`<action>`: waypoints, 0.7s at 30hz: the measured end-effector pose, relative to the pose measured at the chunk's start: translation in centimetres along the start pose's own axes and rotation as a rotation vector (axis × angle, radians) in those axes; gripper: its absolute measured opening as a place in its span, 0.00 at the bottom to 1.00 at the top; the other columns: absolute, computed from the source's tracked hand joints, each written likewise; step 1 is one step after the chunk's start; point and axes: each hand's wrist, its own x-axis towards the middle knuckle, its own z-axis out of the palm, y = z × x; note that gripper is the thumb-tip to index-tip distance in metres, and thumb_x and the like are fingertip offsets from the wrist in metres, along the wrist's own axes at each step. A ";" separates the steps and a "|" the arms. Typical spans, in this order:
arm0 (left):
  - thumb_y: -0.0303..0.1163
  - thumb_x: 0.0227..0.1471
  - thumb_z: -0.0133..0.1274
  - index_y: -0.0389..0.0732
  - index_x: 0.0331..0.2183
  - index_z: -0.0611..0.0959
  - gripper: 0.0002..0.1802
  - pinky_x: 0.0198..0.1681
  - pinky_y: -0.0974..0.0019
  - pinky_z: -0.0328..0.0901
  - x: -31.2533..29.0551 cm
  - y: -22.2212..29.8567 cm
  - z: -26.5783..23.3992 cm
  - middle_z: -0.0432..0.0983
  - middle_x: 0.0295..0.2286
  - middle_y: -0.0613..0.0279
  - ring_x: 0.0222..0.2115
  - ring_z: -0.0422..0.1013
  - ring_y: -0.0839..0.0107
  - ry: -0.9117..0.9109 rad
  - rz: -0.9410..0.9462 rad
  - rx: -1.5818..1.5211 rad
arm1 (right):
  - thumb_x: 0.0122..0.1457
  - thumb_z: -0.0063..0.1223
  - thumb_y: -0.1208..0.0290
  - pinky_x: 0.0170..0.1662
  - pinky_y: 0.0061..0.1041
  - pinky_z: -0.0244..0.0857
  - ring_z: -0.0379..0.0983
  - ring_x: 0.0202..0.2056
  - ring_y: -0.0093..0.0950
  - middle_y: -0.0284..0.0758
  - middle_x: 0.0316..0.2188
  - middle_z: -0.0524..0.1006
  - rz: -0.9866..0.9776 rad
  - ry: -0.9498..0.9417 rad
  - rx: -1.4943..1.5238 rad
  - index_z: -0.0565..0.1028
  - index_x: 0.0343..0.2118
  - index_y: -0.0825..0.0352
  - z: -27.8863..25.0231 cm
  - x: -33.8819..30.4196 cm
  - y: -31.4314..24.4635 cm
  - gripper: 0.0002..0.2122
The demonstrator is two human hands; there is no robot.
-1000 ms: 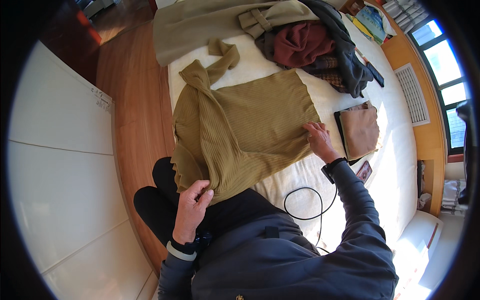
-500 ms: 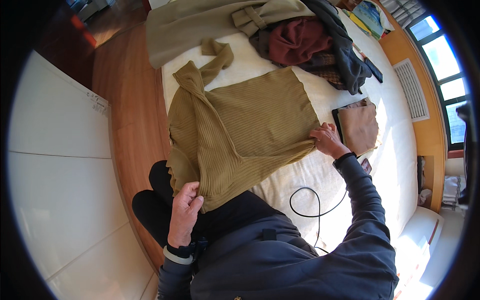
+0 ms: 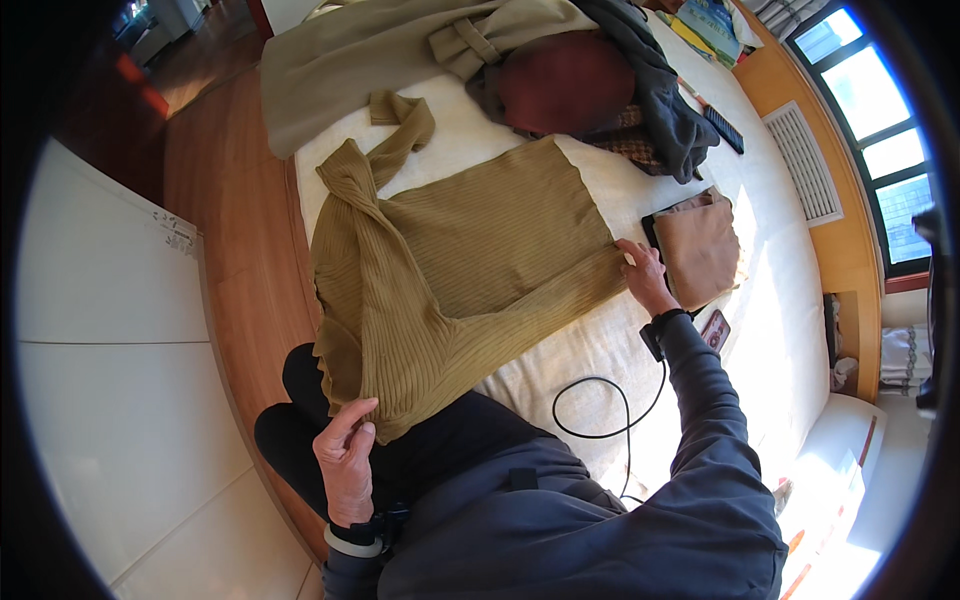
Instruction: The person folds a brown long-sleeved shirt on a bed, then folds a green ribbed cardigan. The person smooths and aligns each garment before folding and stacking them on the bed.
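Note:
An olive-green ribbed knit sweater (image 3: 500, 230) lies spread on the bed, its left side folded over on itself in a thick band. One sleeve (image 3: 405, 135) trails off beyond its far left corner. My left hand (image 3: 345, 465) is at the near left corner, with forefinger and thumb on the hem by my lap. On the right, my right hand (image 3: 645, 275) pinches the sweater's edge between thumb and fingers. A folded tan cloth item (image 3: 698, 250) lies just past that hand, over something dark.
A heap of clothes, with a khaki coat (image 3: 350, 60) and a dark red garment (image 3: 568, 82), covers the bed's far end. A black hairbrush (image 3: 724, 130), a phone (image 3: 715, 328) and a looped black cable (image 3: 590, 436) lie on the right. White cabinets (image 3: 120, 400) stand left.
The whole view has shifted slightly, so the bed appears further left. The sweater's near right edge, by my right hand, looks flatter and more spread. Both hands stay at the sweater's edges.

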 end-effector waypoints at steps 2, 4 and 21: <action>0.12 0.56 0.50 0.35 0.50 0.86 0.22 0.32 0.78 0.57 0.2 0.3 0.0 0.71 0.30 0.75 0.27 0.61 0.85 -0.047 -0.101 0.065 | 0.53 0.59 0.77 0.57 0.44 0.56 0.65 0.56 0.37 0.31 0.49 0.77 -0.040 0.047 -0.036 0.78 0.56 0.50 0.1 -0.2 -0.1 0.25; 0.12 0.55 0.51 0.34 0.52 0.84 0.23 0.35 0.78 0.59 0.4 0.7 0.1 0.74 0.34 0.74 0.30 0.63 0.85 -0.072 -0.165 0.065 | 0.52 0.59 0.78 0.55 0.43 0.57 0.65 0.55 0.36 0.31 0.47 0.77 -0.136 0.155 -0.019 0.79 0.54 0.50 0.3 0.0 -0.5 0.24; 0.15 0.56 0.55 0.34 0.51 0.80 0.20 0.26 0.77 0.56 0.7 0.0 0.9 0.65 0.26 0.76 0.23 0.57 0.88 -0.082 -0.208 0.209 | 0.70 0.47 0.50 0.72 0.47 0.40 0.42 0.76 0.43 0.40 0.76 0.51 -0.325 0.011 -0.245 0.54 0.74 0.64 7.5 -4.3 -8.4 0.35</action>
